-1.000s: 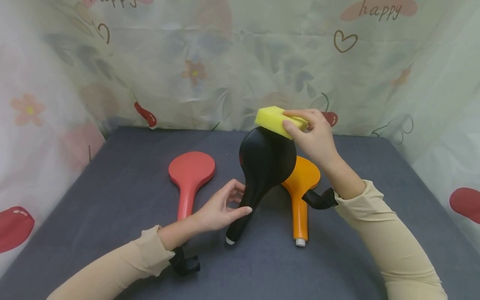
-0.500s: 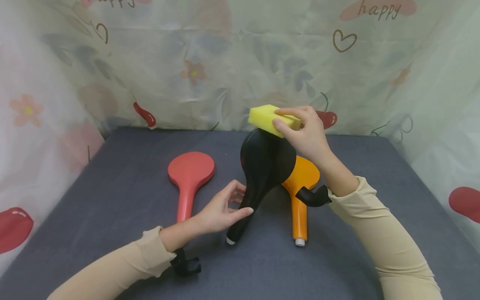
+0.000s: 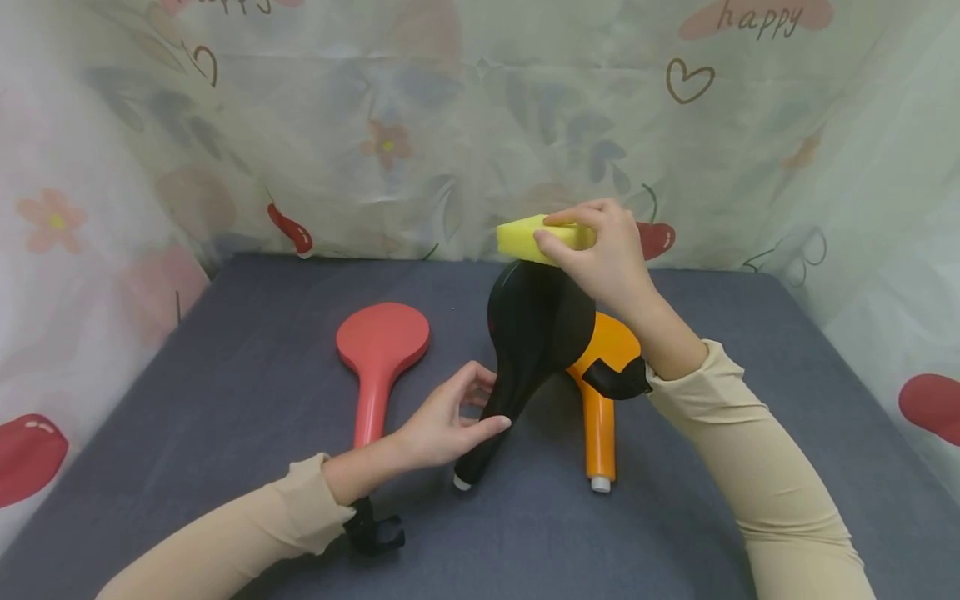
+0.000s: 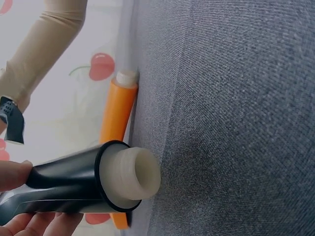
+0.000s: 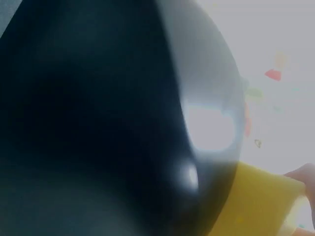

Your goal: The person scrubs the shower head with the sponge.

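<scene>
A black handheld shower head (image 3: 538, 321) is raised at a slant above the table in the head view, its round head up and its handle down. My left hand (image 3: 446, 421) grips the handle between thumb and fingers. The handle's white threaded end (image 4: 140, 172) faces the camera in the left wrist view. With thumb and fingers, my right hand (image 3: 611, 254) pinches a yellow sponge (image 3: 521, 239) against the top rim of the head. In the right wrist view the black head fills most of the picture, and the sponge (image 5: 256, 201) meets its edge.
A red shower head (image 3: 382, 337) lies left of the black one, its lower handle hidden behind my left forearm. Partly behind the black one lies an orange shower head (image 3: 600, 425). The dark grey table (image 3: 247, 375) ends at a patterned curtain (image 3: 465, 125).
My right hand has slid the sponge slightly left along the head's top rim, and the sponge has tipped. The black shower head has shifted slightly right, still in my left hand.
</scene>
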Tool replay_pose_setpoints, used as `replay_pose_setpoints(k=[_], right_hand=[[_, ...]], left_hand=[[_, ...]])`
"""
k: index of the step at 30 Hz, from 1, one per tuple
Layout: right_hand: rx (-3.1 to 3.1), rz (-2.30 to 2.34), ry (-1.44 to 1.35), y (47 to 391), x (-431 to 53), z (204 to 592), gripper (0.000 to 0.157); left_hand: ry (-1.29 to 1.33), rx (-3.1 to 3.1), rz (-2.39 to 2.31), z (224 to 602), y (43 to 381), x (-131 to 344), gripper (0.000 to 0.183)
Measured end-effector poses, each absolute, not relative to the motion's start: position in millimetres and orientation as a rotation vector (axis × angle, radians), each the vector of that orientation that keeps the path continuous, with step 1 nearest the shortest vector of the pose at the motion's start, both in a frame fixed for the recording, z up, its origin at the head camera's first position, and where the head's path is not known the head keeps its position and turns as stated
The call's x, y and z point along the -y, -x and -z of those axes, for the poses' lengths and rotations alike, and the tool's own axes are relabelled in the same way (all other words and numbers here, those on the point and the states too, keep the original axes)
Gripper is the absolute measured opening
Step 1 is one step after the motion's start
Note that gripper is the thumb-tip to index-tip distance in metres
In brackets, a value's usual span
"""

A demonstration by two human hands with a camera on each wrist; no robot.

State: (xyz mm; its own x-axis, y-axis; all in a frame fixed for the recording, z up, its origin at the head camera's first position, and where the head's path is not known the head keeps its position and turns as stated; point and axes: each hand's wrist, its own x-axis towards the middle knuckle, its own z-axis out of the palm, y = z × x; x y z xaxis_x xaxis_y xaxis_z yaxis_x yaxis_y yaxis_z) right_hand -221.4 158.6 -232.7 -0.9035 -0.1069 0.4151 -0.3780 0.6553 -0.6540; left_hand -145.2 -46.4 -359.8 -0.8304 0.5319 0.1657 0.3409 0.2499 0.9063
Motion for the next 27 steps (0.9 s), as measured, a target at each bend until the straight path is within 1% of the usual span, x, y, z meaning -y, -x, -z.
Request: replay_pose_setpoints(k=[11, 14, 21, 24, 27], right_hand=[[2.452, -0.909, -0.653, 205, -136, 234, 0.028], [2.450, -0.830, -0.645, 204, -135, 232, 0.028], [2.465, -0.711, -0.509, 212, -139, 227, 0.031], [2.476, -0.712, -0.528, 211, -137, 228, 0.030], [2.477, -0.669, -0.605, 204, -132, 229, 0.029]], left_hand=[[-0.830, -2.384, -1.612, 358, 144, 45, 0.035], [-0.820, -2.407, -1.603, 358, 143, 46, 0.035], [-0.810, -2.428, -1.597, 359, 142, 45, 0.035], [-0.803, -2.438, -1.590, 359, 142, 45, 0.035], [-0.795, -2.447, -1.577, 360, 143, 45, 0.035]])
